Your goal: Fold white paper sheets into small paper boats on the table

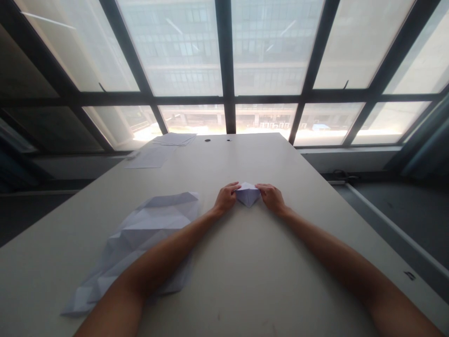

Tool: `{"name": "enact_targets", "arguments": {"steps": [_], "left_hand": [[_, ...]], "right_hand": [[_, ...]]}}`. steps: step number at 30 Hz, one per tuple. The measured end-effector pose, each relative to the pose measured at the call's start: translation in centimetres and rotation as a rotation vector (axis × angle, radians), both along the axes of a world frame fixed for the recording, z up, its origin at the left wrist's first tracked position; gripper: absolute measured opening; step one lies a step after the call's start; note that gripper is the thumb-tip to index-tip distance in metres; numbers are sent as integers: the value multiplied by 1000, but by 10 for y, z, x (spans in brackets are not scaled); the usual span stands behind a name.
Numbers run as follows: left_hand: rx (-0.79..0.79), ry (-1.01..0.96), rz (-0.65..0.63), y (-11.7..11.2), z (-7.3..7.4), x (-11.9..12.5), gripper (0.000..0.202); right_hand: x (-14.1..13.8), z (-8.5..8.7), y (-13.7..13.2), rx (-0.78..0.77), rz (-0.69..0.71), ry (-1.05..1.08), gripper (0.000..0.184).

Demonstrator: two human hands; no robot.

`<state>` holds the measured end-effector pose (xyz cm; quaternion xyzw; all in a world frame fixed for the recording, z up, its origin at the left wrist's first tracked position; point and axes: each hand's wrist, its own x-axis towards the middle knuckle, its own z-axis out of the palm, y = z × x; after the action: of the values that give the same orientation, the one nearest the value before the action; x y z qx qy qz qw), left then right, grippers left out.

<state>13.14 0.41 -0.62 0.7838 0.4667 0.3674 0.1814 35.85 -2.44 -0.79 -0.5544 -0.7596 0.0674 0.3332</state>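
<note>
A small piece of folded white paper (249, 195) stands out in front of me over the middle of the white table (245, 262). Its near side comes down to a point, with a crease along its centre. My left hand (227, 196) pinches its left corner between thumb and fingers. On the opposite corner my right hand (272, 197) has the same kind of grip. Under and beside my left forearm lie creased, partly unfolded sheets of white paper (150, 220), some of them covered by the arm.
Flat white sheets (150, 155) lie at the table's far left. Two small dark round spots, one a hole (207, 140), show near the far edge. Beyond the table rise large windows with dark frames (227, 61). A pale pipe (393, 229) runs along the floor on the right.
</note>
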Motion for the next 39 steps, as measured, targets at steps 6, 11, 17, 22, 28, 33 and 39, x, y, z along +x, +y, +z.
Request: {"name": "enact_targets", "arguments": {"steps": [6, 11, 17, 22, 28, 33, 39], "left_hand": [[-38, 179, -84, -4, -1, 2, 39], [3, 278, -60, -11, 3, 4, 31], [12, 501, -123, -10, -2, 3, 54], [-21, 621, -232, -9, -2, 2, 56], [-33, 577, -262, -14, 4, 2, 68], [-45, 561, -271, -15, 6, 1, 67], [-19, 533, -276, -15, 8, 0, 57]], "right_hand": [[10, -1, 6, -51, 88, -190, 45], [6, -1, 4, -41, 93, -263, 37], [6, -3, 3, -60, 140, -265, 44], [7, -5, 2, -93, 236, -289, 53], [4, -2, -4, -108, 244, -269, 75], [1, 0, -6, -147, 250, -246, 82], [-5, -1, -3, -210, 207, -171, 80]]}}
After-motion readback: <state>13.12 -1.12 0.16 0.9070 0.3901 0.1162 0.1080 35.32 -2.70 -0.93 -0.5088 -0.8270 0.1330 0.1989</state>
